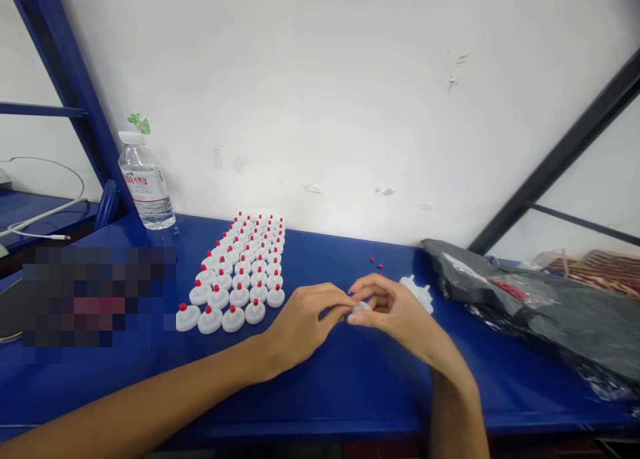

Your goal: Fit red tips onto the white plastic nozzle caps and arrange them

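- Open blue tabletop [360, 379] stretches to the front edge [320, 424]; red-tipped white pieces [239, 296] stand leftward in rows.
- The right hand [395, 304] pinches a whitish piece [361, 306] over the tabletop.
- The left hand [311, 316], fingers bunched, meets that piece; its grip is unclear.

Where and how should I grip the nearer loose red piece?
Pinch its sides, probably from above and the right: this nearer red piece is small and lies on the table, with the other red piece behind and to its left.

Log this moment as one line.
left hand: at white piece | right hand: holding white piece | red-topped pieces: in rows | red bits: beyond hands
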`<state>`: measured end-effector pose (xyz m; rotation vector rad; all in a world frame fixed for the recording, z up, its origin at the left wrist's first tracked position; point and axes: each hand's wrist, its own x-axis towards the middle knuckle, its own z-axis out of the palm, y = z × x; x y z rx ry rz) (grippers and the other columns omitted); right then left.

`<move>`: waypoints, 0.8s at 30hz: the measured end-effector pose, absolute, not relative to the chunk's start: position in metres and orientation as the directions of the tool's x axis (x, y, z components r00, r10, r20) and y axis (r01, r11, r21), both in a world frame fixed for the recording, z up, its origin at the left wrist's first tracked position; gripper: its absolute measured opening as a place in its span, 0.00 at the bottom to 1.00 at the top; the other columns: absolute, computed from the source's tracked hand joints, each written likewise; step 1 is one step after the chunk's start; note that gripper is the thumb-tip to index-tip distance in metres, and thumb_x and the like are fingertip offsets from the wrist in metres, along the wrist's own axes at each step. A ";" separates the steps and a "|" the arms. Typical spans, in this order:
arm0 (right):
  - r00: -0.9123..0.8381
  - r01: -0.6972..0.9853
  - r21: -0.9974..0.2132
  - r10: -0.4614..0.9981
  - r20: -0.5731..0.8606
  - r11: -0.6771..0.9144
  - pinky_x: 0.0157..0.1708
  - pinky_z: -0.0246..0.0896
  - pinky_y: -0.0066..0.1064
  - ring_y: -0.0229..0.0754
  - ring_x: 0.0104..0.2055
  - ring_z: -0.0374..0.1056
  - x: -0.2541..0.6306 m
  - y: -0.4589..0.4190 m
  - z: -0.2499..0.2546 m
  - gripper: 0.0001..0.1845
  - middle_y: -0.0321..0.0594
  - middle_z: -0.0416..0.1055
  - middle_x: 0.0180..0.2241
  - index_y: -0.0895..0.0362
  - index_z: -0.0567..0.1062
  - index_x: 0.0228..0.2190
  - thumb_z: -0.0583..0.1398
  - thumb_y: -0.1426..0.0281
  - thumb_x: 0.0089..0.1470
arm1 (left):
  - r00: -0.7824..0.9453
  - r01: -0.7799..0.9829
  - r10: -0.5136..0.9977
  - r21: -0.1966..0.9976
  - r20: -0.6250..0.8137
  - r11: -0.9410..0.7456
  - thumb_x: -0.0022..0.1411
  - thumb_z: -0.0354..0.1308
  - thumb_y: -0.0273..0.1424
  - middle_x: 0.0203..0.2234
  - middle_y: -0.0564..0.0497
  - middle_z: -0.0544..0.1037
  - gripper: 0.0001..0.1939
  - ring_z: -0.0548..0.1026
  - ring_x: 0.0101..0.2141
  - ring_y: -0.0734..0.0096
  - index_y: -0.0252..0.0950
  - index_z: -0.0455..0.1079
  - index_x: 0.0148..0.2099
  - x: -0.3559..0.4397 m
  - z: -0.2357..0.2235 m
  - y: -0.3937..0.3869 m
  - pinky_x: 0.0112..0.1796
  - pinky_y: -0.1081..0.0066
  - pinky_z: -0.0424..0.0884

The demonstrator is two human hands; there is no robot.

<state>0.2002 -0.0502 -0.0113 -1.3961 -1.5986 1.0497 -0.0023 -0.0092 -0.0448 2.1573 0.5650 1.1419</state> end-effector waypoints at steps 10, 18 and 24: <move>-0.086 0.306 -0.944 0.991 0.100 0.122 0.49 0.72 0.39 0.50 0.49 0.77 0.198 -0.057 -0.001 0.25 0.42 0.81 0.46 0.51 0.78 0.45 0.73 0.58 0.46 | 0.364 -0.055 0.878 0.948 0.312 -0.314 0.63 0.65 0.35 0.29 0.50 0.83 0.08 0.77 0.24 0.73 0.37 0.82 0.41 0.001 -0.034 -0.013 0.20 0.77 0.65; -0.087 0.221 -0.974 0.995 0.039 0.057 0.55 0.71 0.46 0.53 0.52 0.77 0.195 -0.057 0.001 0.29 0.43 0.81 0.46 0.48 0.75 0.51 0.73 0.59 0.48 | 0.380 -0.067 0.877 0.955 0.293 -0.290 0.67 0.61 0.37 0.26 0.51 0.82 0.12 0.75 0.22 0.74 0.38 0.82 0.46 0.000 -0.036 -0.013 0.20 0.77 0.63; -0.079 0.214 -0.974 0.995 0.060 0.076 0.53 0.73 0.45 0.52 0.48 0.79 0.194 -0.059 0.002 0.31 0.41 0.81 0.46 0.48 0.75 0.52 0.74 0.62 0.45 | 0.336 0.029 0.839 0.885 0.428 -0.464 0.67 0.60 0.32 0.31 0.52 0.83 0.09 0.76 0.27 0.73 0.39 0.83 0.40 -0.002 -0.040 -0.014 0.29 0.74 0.70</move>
